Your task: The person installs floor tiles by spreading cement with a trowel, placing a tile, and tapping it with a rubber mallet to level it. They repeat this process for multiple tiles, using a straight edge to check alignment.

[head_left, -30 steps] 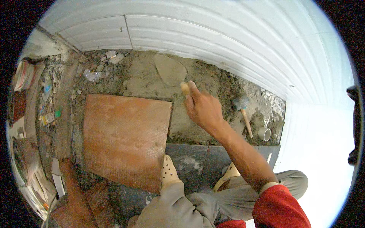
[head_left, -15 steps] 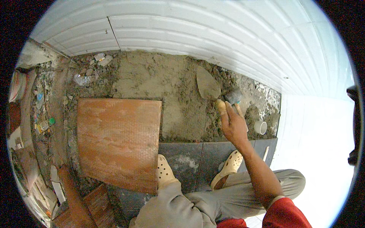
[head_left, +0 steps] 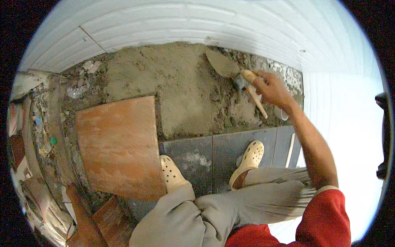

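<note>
My right hand is closed round the wooden handle of a pointed trowel. The trowel's broad blade is coated with grey mortar and lies low over the mortar bed, near the wall. Just below my right hand, a tool with a wooden handle lies on the mortar; its bluish head is partly hidden. A large reddish-brown tile sits at the left edge of the smoothed mortar, its near right side by my shoe. My left hand does not appear.
White ribbed panels border the far side. Dark grey tiles run under my cream clogs. A white cup stands partly behind my right forearm. Rubble and a clear plastic piece lie at the left; another brown tile is below.
My right hand has moved up and right with the trowel, turning the blade flatter toward the wall. The wooden-handled tool beneath it now shows more. The whole view has shifted and tilted slightly.
</note>
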`<control>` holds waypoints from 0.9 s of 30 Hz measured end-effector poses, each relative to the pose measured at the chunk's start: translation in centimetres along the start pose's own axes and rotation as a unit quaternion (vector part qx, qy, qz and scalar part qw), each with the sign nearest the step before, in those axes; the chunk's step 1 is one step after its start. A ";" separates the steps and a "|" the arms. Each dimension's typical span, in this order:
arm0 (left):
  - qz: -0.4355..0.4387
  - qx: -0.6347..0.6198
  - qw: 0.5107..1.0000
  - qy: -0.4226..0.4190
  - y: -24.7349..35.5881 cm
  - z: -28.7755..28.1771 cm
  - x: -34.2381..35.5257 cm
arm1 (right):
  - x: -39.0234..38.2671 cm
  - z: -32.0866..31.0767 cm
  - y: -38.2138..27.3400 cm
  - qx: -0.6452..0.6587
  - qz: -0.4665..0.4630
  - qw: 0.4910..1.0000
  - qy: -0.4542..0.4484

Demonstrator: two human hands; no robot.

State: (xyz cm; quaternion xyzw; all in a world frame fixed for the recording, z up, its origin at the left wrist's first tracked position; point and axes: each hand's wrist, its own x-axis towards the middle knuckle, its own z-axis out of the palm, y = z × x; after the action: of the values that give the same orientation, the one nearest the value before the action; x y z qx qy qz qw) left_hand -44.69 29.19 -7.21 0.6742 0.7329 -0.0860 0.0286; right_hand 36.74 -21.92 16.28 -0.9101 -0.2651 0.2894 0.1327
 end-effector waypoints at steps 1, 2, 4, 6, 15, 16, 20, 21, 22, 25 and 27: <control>0.004 0.000 1.000 0.003 0.0 -0.4 0.1 | -0.5 -0.8 0.8 0.017 0.009 1.000 -0.015; 0.005 -0.008 1.000 0.011 0.0 -0.9 0.0 | -1.0 -1.6 1.5 0.022 -0.039 0.999 -0.003; 0.007 -0.025 0.999 0.026 0.1 -2.2 -0.3 | -2.0 -3.3 2.5 -0.087 -0.116 0.989 0.027; 0.011 -0.075 0.996 0.053 0.7 -3.9 -0.8 | -3.0 -4.9 3.0 -0.143 -0.160 0.975 0.060; 0.061 -0.260 0.956 0.121 14.1 -13.8 -15.8 | -4.8 -6.9 13.6 -0.196 -0.248 0.893 0.319; 0.079 -0.207 0.961 0.163 16.2 -14.5 -19.2 | -4.4 -5.6 15.6 -0.170 -0.231 0.913 0.289; 0.062 -0.427 0.901 -0.052 22.5 -18.2 -32.6 | -3.1 -3.0 21.2 -0.347 -0.146 0.922 0.089; 0.088 -0.408 0.899 -0.129 22.7 -19.3 -35.3 | -3.1 -3.1 21.7 -0.357 -0.312 0.861 0.182; 0.158 -0.397 0.888 -0.172 22.7 -20.6 -37.9 | -2.3 -3.4 21.7 -0.278 -0.190 0.930 0.146; 0.038 -0.452 0.761 -0.464 21.3 -20.3 -44.1 | -3.4 -5.7 20.5 -0.073 0.022 0.969 0.233; -0.009 -0.395 0.708 -0.585 20.2 -18.5 -45.0 | -2.7 -7.3 19.1 -0.054 -0.044 0.941 0.332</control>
State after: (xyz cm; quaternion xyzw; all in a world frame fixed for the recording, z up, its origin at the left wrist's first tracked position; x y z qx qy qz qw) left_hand -19.24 -10.47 16.28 0.4098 0.5423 -0.1661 0.7144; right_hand 46.97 -39.82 15.74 -0.9479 -0.2606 -0.0503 0.1760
